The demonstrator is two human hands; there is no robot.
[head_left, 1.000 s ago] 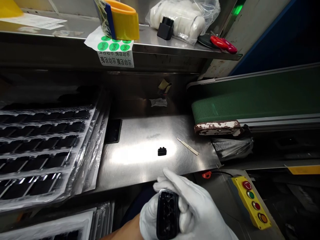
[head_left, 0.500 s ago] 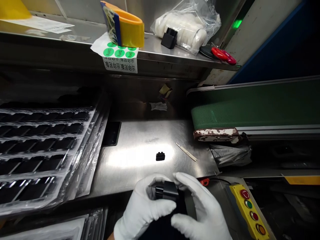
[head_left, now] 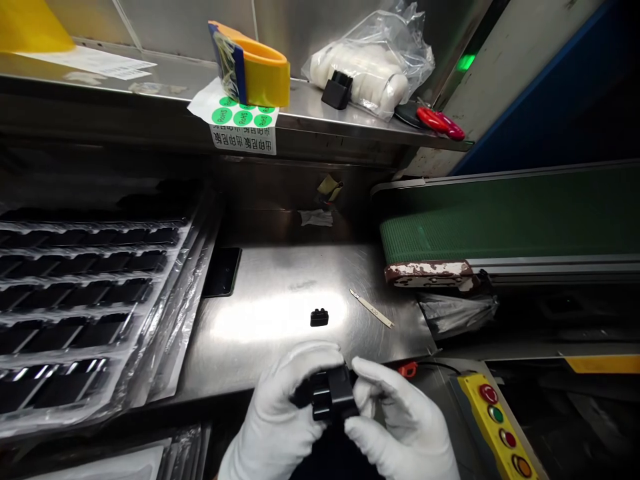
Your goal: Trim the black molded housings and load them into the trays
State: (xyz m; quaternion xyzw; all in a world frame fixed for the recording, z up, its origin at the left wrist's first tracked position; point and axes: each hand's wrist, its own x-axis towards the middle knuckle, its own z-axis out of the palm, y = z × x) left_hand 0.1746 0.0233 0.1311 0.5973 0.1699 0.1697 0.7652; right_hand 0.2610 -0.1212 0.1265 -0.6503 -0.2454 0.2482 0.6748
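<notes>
Both my hands wear white gloves and meet at the lower middle of the head view. My left hand (head_left: pixel 280 407) is closed around a black plastic housing (head_left: pixel 341 393), which has slotted prongs on its left side. At the housing's right end, the thumb and forefinger of my right hand (head_left: pixel 400 420) close on its edges; the other fingers are curled behind. A small black plastic piece (head_left: pixel 319 318) with bumps on top lies on the steel table (head_left: pixel 270 360) beyond my hands. To its right rests a thin craft knife (head_left: pixel 372 309) with a pale handle.
Stacked plastic trays (head_left: pixel 125 360) of black parts stand left, beside a dark phone-like slab (head_left: pixel 223 272). A green conveyor belt (head_left: pixel 500 213) and a yellow button box (head_left: pixel 500 423) are right. The shelf (head_left: pixel 305 120) holds a tape roll (head_left: pixel 265 77), another black housing (head_left: pixel 337 91) and bagged white rolls (head_left: pixel 357 70).
The housing has turned, so its pronged side faces me more. My right thumb and forefinger have moved in onto its right end. The view has tilted slightly upward.
</notes>
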